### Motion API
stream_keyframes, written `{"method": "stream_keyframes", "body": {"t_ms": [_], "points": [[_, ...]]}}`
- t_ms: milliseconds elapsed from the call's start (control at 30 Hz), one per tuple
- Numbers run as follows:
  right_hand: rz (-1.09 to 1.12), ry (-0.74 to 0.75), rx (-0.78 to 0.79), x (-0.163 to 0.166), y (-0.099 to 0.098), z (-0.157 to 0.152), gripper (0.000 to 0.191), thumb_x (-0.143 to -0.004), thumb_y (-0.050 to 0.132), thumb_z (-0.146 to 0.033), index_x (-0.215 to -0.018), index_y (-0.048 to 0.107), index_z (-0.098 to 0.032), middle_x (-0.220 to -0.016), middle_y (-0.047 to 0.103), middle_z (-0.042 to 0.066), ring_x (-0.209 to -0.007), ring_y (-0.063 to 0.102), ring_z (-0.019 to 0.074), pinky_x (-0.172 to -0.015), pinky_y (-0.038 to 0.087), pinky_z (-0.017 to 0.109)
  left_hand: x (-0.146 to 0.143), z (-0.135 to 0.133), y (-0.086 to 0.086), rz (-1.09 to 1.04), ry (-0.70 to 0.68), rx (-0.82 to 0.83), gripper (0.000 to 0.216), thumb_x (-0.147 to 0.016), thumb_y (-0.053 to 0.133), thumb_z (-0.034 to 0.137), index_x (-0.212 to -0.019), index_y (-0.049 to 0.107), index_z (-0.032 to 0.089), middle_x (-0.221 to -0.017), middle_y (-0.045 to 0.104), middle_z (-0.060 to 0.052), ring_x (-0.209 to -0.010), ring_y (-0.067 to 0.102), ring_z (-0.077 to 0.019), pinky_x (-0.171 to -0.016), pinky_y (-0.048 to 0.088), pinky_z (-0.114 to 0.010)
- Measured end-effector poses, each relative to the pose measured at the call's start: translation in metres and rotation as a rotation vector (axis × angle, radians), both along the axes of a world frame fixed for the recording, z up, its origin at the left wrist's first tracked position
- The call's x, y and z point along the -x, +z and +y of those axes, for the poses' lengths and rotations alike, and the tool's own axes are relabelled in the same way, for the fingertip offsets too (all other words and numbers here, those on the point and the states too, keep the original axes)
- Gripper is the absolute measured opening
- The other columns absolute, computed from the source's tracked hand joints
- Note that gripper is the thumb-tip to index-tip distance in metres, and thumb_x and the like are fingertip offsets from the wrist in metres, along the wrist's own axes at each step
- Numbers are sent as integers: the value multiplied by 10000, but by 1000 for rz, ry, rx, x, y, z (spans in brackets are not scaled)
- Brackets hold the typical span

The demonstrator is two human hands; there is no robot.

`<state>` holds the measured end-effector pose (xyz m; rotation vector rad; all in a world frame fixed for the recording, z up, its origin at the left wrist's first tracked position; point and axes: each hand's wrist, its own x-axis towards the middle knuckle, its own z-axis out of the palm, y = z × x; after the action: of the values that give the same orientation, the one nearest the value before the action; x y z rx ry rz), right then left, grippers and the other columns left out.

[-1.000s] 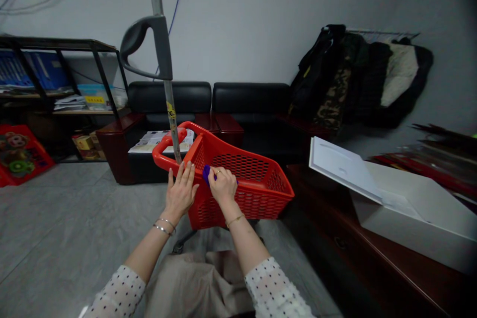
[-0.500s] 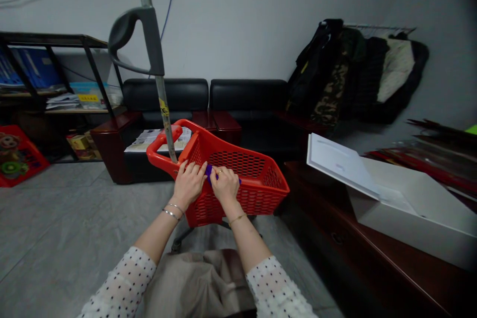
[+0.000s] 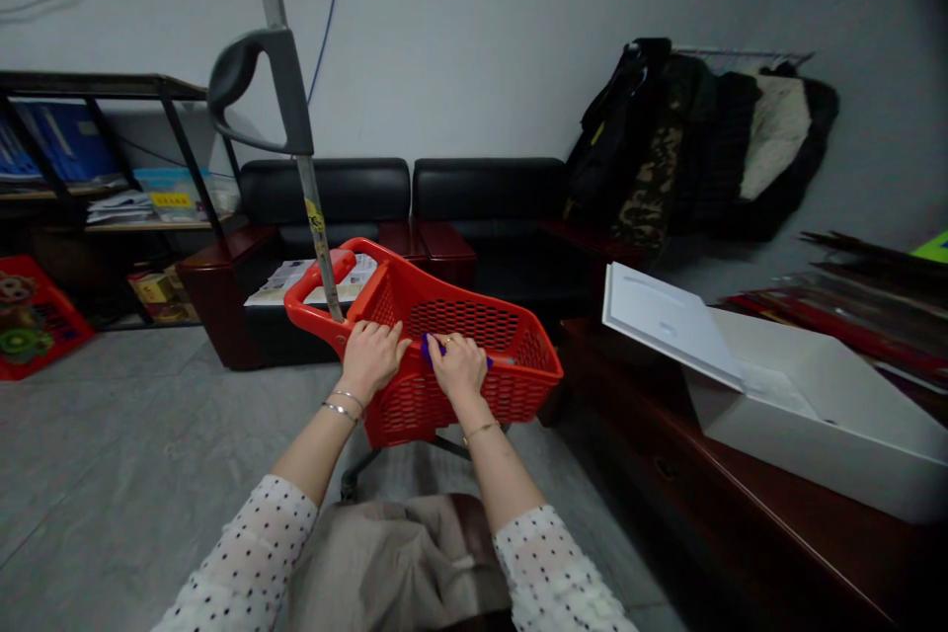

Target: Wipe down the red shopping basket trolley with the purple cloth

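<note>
Red shopping basket [image 3: 474, 355] stands on the floor just before the person's knees, its grey pull handle [image 3: 259, 99] raised on a metal pole. A yellow sticker on the pole is too small to read. Left hand [image 3: 372, 355] grips the near rim, fingers curled over it. Right hand [image 3: 460, 367] presses a purple cloth [image 3: 430, 348], mostly hidden beneath closed fingers, against the rim.

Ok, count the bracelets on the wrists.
3. Two silver bangles sit on the wrist of the left hand; one thin gold chain on the wrist of the right hand. Sleeves may hide more.
</note>
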<state>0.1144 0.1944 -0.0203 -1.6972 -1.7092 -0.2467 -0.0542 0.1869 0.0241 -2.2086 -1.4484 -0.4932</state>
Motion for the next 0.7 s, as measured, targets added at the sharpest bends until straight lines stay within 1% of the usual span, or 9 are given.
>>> {"method": "stream_keyframes", "body": {"t_ms": [33,100,200,300,433,700], "points": [[-16,29,19,-4,0,0,377,-991,424,-467,-1043,748,-281,-953,718,46,-867,600,166,-752,335,271,1,3,2,5,23,21,472,-995,356,418,-1215,659,129,-939,733,-145,-903,630,-271,-866,392,-433],[-48,37,72,-21,-1,1,360,-990,427,-445,-1028,750,-289,-960,721,33,-862,612,159,-752,348,262,4,9,4,8,57,36,477,-1001,339,423,-1187,673,138,-925,741,-140,-889,639,-267,-837,385,-421],[-66,-59,138,-54,-7,1,356,-982,433,-419,-1001,755,-269,-964,725,33,-846,628,159,-731,363,259,8,14,4,-3,66,36,463,-1004,336,410,-1168,682,150,-926,743,-134,-894,642,-256,-842,374,-411],[-65,-131,168,-71,-9,1,365,-978,430,-424,-1007,753,-258,-985,726,39,-861,639,170,-725,376,263,11,15,2,-19,41,39,459,-987,368,454,-1161,689,177,-927,738,-131,-901,635,-263,-849,373,-419],[-62,-145,186,-64,-5,-2,376,-979,426,-425,-990,753,-239,-1006,725,55,-896,643,178,-749,387,266,15,12,0,-15,20,29,515,-944,425,541,-1234,659,186,-952,726,-137,-933,619,-280,-875,375,-431],[-62,-114,205,-55,-2,-12,363,-982,423,-413,-1017,746,-250,-1042,719,59,-929,632,178,-801,392,268,20,0,0,-41,76,51,520,-939,407,555,-1211,680,206,-996,726,-142,-982,602,-295,-921,351,-443]]}}
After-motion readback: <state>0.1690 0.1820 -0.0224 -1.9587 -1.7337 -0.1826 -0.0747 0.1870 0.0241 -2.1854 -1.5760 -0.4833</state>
